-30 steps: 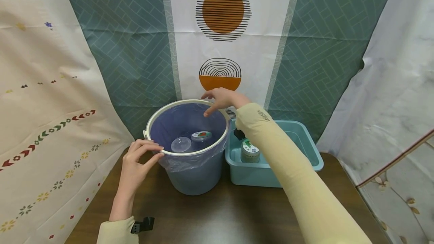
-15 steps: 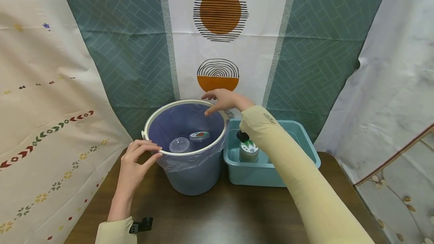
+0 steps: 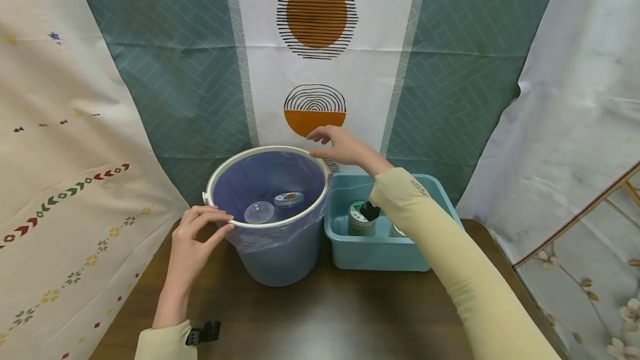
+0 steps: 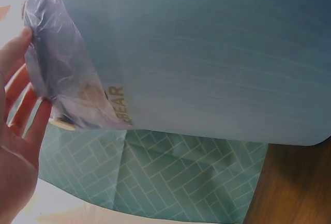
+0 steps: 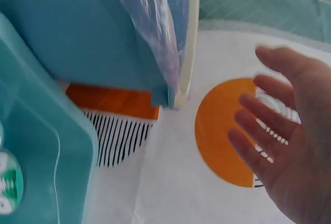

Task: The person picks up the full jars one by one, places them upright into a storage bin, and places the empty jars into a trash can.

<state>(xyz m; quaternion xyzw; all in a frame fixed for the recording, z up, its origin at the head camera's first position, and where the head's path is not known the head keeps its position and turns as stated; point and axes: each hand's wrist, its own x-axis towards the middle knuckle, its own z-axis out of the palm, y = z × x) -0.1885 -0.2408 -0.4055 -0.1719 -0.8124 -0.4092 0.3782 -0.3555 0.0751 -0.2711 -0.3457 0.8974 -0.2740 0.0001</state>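
Note:
A blue-grey bucket (image 3: pixel 280 257) with a cream rim and a clear plastic liner (image 3: pixel 295 232) stands on the table. Inside it lie a translucent round container (image 3: pixel 259 213) and a clear jar (image 3: pixel 289 200) whose lid carries a red and green label. My left hand (image 3: pixel 192 243) touches the near left rim with its fingertips, fingers fairly straight; up close, they meet the liner (image 4: pixel 57 53) where it folds over. Above the far right rim hovers my right hand (image 3: pixel 345 146), palm down and holding nothing, its fingers spread in the right wrist view.
Right of the bucket sits a turquoise basin (image 3: pixel 380 254), holding a jar with a green and white lid (image 3: pixel 360 218) and another partly behind my right sleeve. Patterned cloth (image 3: pixel 200 71) hangs close behind and at both sides. Dark wooden table (image 3: pixel 310 321) shows in front.
My right hand has drawn back right and slightly up, away from the bucket's opening toward the basin side. My left hand keeps its place at the rim. The head view has shifted slightly.

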